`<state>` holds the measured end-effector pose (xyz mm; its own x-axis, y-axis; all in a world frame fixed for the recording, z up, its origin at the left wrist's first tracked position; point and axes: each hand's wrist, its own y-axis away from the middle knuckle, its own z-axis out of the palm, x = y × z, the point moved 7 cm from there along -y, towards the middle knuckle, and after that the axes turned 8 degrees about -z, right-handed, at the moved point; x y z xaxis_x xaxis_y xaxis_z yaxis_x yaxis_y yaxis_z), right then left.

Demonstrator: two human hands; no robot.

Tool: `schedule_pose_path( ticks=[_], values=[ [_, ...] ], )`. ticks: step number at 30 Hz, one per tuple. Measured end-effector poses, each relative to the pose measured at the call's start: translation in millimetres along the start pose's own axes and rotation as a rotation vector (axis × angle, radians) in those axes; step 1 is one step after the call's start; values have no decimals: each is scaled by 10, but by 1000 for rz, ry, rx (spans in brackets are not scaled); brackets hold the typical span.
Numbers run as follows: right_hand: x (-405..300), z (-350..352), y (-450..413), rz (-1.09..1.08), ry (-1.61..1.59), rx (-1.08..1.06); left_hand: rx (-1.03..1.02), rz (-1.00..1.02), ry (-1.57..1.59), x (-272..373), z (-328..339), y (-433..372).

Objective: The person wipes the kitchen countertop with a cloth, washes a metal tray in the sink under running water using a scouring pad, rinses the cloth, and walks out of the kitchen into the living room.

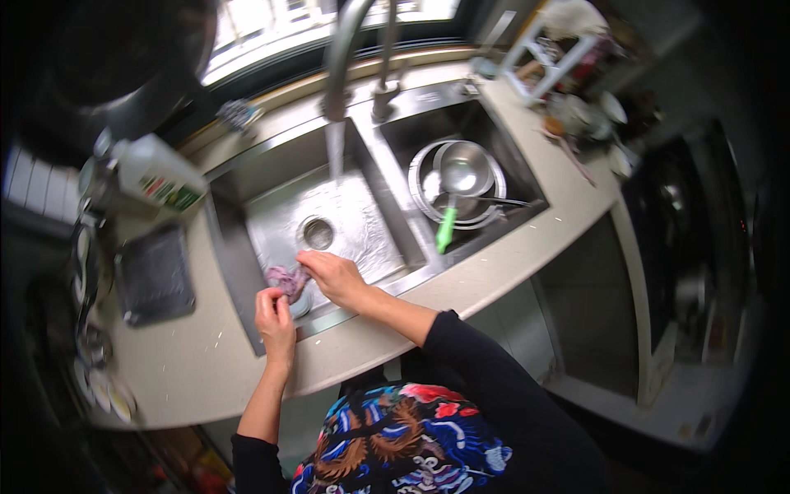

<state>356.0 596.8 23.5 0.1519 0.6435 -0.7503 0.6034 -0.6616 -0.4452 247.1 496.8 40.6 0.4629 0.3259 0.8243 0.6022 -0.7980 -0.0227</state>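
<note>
A bunched pinkish-purple cloth (pixel 287 280) hangs over the near left corner of the left sink basin (pixel 364 225). My left hand (pixel 275 322) pinches its near side, and my right hand (pixel 336 279) grips its right end with bent fingers. Just beneath the cloth, a pale blue rounded object (pixel 301 305) is partly hidden; its kind cannot be made out. Water runs from the metal faucet (pixel 336 92) into this basin and spreads over the bottom around the drain (pixel 318 233).
Metal bowls (pixel 415 179) and a green-handled ladle (pixel 447 228) fill the right basin. Left on the counter (pixel 203 364) are a dark rectangular tray (pixel 154 275) and a large white jug (pixel 157 170). A white rack (pixel 549 58) stands far right, near a stove (pixel 673 228).
</note>
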Motion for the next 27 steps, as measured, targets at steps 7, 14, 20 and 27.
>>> schedule_pose_path(
  ticks=[7, 14, 20, 27],
  values=[
    [799, -777, -501, 398, 94, 163, 66, 213, 159, 1016, 902, -616],
    [1178, -860, -301, 315, -200, 357, -74, 150, 26, 1071, 1511, -1102],
    [1173, -1013, -326, 544, -352, 6, -213, 201, 117, 714, 1527, -1258],
    [952, -897, -432, 297, -273, 212, -277, -621, 598, -105, 1475, -854]
  ],
)
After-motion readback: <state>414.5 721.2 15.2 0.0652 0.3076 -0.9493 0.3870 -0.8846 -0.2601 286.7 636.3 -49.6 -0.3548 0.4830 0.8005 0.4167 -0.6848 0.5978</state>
